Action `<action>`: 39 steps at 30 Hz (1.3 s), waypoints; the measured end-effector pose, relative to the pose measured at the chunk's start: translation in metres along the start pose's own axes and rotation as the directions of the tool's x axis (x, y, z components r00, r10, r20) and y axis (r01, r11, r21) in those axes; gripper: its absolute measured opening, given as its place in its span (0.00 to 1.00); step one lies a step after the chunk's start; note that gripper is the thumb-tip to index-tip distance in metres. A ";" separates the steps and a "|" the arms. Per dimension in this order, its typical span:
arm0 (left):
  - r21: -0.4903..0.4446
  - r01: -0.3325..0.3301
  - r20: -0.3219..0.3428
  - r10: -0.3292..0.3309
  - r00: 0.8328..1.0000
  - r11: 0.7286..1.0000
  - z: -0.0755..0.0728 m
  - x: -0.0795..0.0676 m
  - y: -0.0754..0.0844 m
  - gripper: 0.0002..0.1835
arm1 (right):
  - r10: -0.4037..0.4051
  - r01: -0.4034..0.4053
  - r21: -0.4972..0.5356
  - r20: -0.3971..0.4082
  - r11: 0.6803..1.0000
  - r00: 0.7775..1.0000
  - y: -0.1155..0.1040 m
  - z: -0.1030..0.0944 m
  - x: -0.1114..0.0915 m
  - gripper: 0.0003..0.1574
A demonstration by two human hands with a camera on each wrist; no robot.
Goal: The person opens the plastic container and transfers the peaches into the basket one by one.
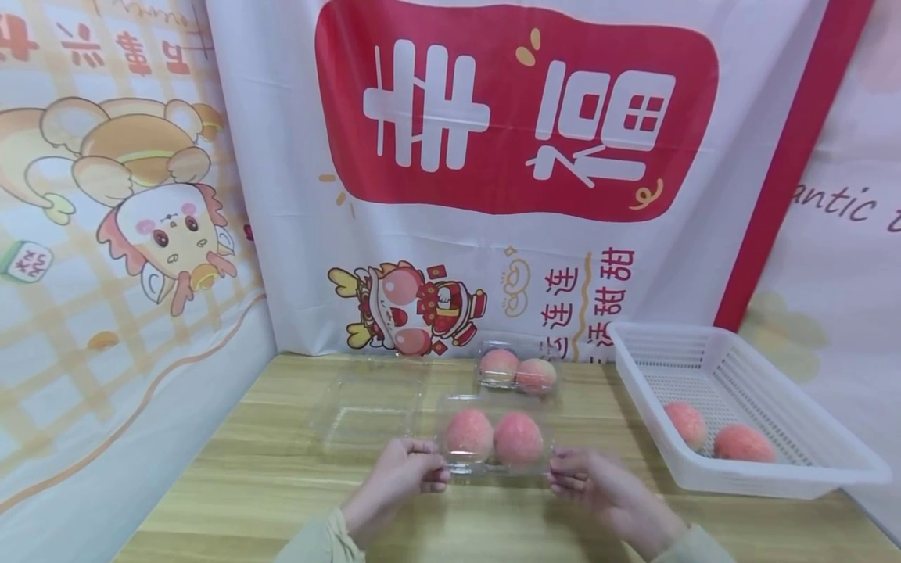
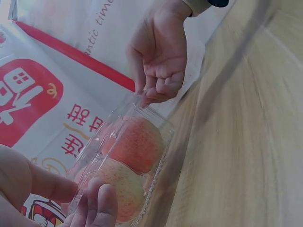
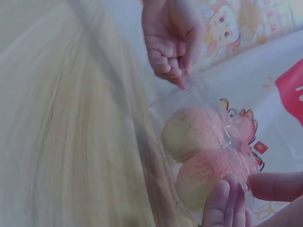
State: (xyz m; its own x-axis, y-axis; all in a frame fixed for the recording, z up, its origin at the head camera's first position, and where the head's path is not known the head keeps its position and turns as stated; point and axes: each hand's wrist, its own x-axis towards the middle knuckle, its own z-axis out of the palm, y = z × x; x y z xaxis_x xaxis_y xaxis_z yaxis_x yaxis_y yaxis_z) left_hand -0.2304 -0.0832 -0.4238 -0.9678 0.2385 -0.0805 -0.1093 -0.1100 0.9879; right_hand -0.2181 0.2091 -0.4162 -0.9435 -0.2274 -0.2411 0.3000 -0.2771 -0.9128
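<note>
Two pink peaches (image 1: 518, 438) sit side by side in a clear plastic clamshell box (image 1: 486, 469), with clear plastic over them. My left hand (image 1: 407, 469) pinches the box's left end between thumb and fingers. At the right end, my right hand (image 1: 598, 486) grips the edge the same way. Both wrist views show the box between the two hands, its lid close over the peaches (image 2: 137, 146). In the right wrist view, thumb and fingers of the near hand (image 3: 232, 201) meet at the box's edge.
Behind stands another clear box (image 1: 517, 389) with two peaches inside. A clear plastic box (image 1: 369, 410) lies on the wooden table (image 1: 267, 461) to the left. On the right, a white plastic basket (image 1: 795, 414) holds two peaches. Printed cloth (image 1: 514, 234) hangs along the table's back.
</note>
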 end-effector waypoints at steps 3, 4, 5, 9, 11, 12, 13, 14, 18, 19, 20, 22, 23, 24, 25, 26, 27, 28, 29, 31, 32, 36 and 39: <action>-0.029 -0.013 0.009 0.013 1.000 1.000 -0.002 -0.007 -0.002 0.08 | 0.011 -0.011 0.046 -0.004 0.999 1.000 0.004 0.004 -0.005 0.15; -0.036 -0.017 0.014 0.018 1.000 0.999 -0.003 -0.010 -0.002 0.08 | 0.019 -0.019 0.064 -0.005 0.998 1.000 0.005 0.006 -0.007 0.15; -0.040 -0.019 0.016 0.020 1.000 0.999 -0.004 -0.012 -0.002 0.08 | 0.026 -0.026 0.087 -0.005 0.996 1.000 0.006 0.007 -0.008 0.16; -0.039 -0.021 0.015 0.022 1.000 0.999 -0.009 -0.020 -0.003 0.10 | 0.053 -0.053 0.175 0.004 0.983 0.999 0.012 0.011 -0.013 0.19; -0.029 -0.023 0.014 0.023 1.000 0.999 -0.012 -0.023 -0.004 0.13 | 0.062 -0.062 0.215 0.006 0.975 0.998 0.015 0.013 -0.015 0.17; -0.028 -0.021 0.016 0.021 1.000 0.999 -0.013 -0.025 -0.005 0.13 | 0.064 -0.063 0.227 0.007 0.972 0.998 0.017 0.014 -0.016 0.16; -0.028 -0.018 0.016 0.019 1.000 0.999 -0.014 -0.026 -0.005 0.14 | 0.067 -0.066 0.240 0.005 0.969 0.998 0.019 0.015 -0.016 0.14; -0.026 -0.017 0.016 0.017 1.000 1.000 -0.015 -0.027 -0.006 0.14 | 0.068 -0.066 0.247 0.003 0.967 0.998 0.021 0.016 -0.017 0.12; -0.036 -0.012 -0.004 0.012 1.000 0.999 -0.019 -0.030 -0.007 0.17 | 0.065 -0.060 0.266 -0.010 0.962 0.998 0.027 0.021 -0.016 0.15; -0.036 -0.014 -0.011 0.013 1.000 0.999 -0.021 -0.030 -0.007 0.17 | 0.062 -0.056 0.261 -0.016 0.964 0.998 0.028 0.023 -0.016 0.18; -0.035 -0.015 -0.018 0.014 1.000 0.999 -0.022 -0.030 -0.008 0.18 | 0.056 -0.049 0.252 -0.021 0.967 0.998 0.029 0.024 -0.015 0.20; -0.028 -0.015 -0.028 0.014 1.000 0.999 -0.024 -0.031 -0.008 0.18 | 0.045 -0.036 0.228 -0.036 0.973 0.998 0.031 0.028 -0.013 0.23; -0.020 -0.016 -0.028 0.016 0.999 1.000 -0.025 -0.031 -0.009 0.18 | 0.041 -0.031 0.214 -0.043 0.976 0.998 0.032 0.030 -0.013 0.24; -0.013 -0.015 -0.026 0.015 1.000 1.000 -0.027 -0.032 -0.010 0.18 | 0.039 -0.029 0.206 -0.048 0.978 0.998 0.034 0.031 -0.012 0.23; -0.008 -0.013 -0.024 0.012 1.000 1.000 -0.028 -0.033 -0.010 0.18 | 0.040 -0.029 0.198 -0.053 0.980 0.998 0.035 0.032 -0.012 0.22; -0.004 -0.011 -0.022 0.011 1.000 1.000 -0.029 -0.033 -0.010 0.18 | 0.043 -0.032 0.194 -0.055 0.980 0.998 0.036 0.034 -0.012 0.21; -0.002 -0.008 -0.020 0.008 1.000 1.000 -0.031 -0.034 -0.011 0.18 | 0.048 -0.037 0.190 -0.055 0.981 0.997 0.037 0.035 -0.012 0.20; 0.001 -0.006 -0.019 0.006 1.000 1.000 -0.032 -0.034 -0.011 0.18 | 0.052 -0.042 0.188 -0.052 0.981 0.997 0.038 0.035 -0.012 0.19; 0.003 -0.006 -0.019 0.006 1.000 1.000 -0.033 -0.035 -0.012 0.18 | 0.059 -0.048 0.191 -0.051 0.980 0.997 0.039 0.036 -0.011 0.18; 0.004 -0.001 -0.021 0.002 1.000 1.000 -0.035 -0.035 -0.013 0.18 | 0.067 -0.057 0.189 -0.047 0.980 0.997 0.041 0.037 -0.010 0.17; 0.006 -0.001 -0.022 0.001 1.000 1.000 -0.036 -0.035 -0.014 0.18 | 0.069 -0.060 0.184 -0.043 0.981 0.997 0.042 0.037 -0.010 0.17; 0.010 0.002 -0.029 -0.002 1.000 1.000 -0.037 -0.035 -0.017 0.19 | 0.075 -0.070 0.174 -0.022 0.982 0.997 0.046 0.036 -0.009 0.18; 0.008 0.002 -0.036 -0.002 0.999 1.000 -0.038 -0.037 -0.018 0.18 | 0.071 -0.070 0.170 0.000 0.983 0.997 0.049 0.036 -0.008 0.20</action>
State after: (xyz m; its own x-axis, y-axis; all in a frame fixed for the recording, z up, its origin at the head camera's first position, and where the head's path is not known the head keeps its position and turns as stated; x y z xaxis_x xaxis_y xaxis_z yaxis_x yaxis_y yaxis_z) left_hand -0.2017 -0.1268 -0.4442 -0.9752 0.2034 -0.0870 -0.1093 -0.1013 0.9888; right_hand -0.1913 0.1641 -0.4470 -0.9197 -0.2464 -0.3055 0.3850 -0.4147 -0.8245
